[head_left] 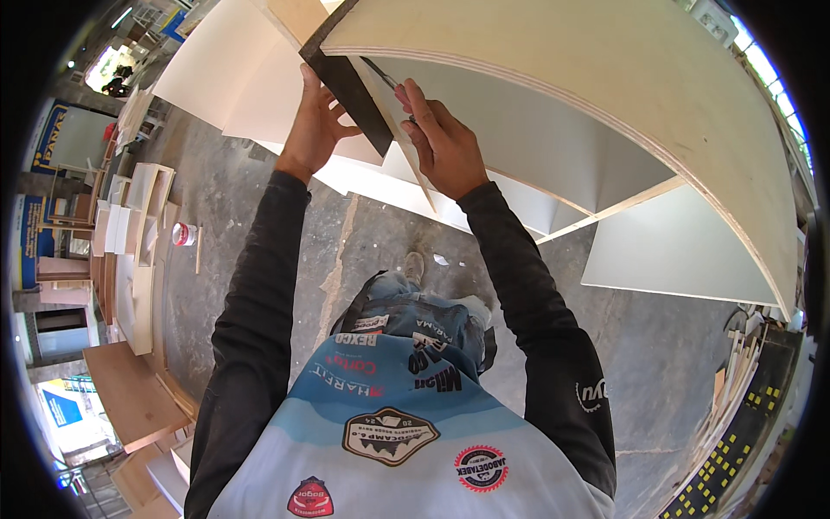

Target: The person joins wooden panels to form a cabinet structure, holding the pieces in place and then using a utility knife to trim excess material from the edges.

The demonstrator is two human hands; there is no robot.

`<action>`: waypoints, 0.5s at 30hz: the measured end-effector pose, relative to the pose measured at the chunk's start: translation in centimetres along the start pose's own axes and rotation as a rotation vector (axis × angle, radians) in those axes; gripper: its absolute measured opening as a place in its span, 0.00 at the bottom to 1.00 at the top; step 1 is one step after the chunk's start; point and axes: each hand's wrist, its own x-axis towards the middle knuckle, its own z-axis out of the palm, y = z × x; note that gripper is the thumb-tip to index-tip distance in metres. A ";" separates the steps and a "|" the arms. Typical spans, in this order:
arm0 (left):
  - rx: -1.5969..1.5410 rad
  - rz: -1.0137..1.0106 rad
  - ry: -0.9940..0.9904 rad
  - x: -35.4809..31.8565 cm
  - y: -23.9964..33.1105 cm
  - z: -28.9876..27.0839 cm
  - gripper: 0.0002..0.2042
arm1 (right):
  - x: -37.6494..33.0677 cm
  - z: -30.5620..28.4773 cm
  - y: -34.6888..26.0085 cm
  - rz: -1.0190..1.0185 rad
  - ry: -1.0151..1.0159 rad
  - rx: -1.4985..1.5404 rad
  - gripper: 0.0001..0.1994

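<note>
My left hand [313, 130] is open, its fingers spread against the left side of a dark board [363, 111] on the end of a large wooden cabinet. Closed round a slim dark tool [379, 74] is my right hand [445, 143], just right of that board. The tool's tip points up and left toward the inner corner beside the board; its exact kind cannot be made out. A curved plywood panel [553, 60] arches above my right hand. White inner panels [536, 121] and a thin upright wooden edge [417, 169] lie around and below it.
Grey concrete floor [268, 251] spreads below, with small white scraps. At left are a white-and-red tub [183, 233], pale wooden frames [147, 251] and a brown board [134, 394]. Long wood strips [735, 381] lean at right beside a dark panel with yellow squares [713, 458].
</note>
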 end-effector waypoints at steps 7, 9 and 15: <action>-0.016 0.040 0.030 0.7 -0.7 0.0 0.45 | -0.5 -0.7 0.9 -0.015 0.020 -0.017 0.30; -0.024 0.048 0.003 1.0 -0.8 -0.2 0.44 | -0.5 -0.8 0.9 -0.016 0.017 -0.009 0.30; 0.049 0.046 -0.026 1.4 -0.9 -0.5 0.43 | -0.3 -0.7 1.0 0.005 -0.014 0.024 0.31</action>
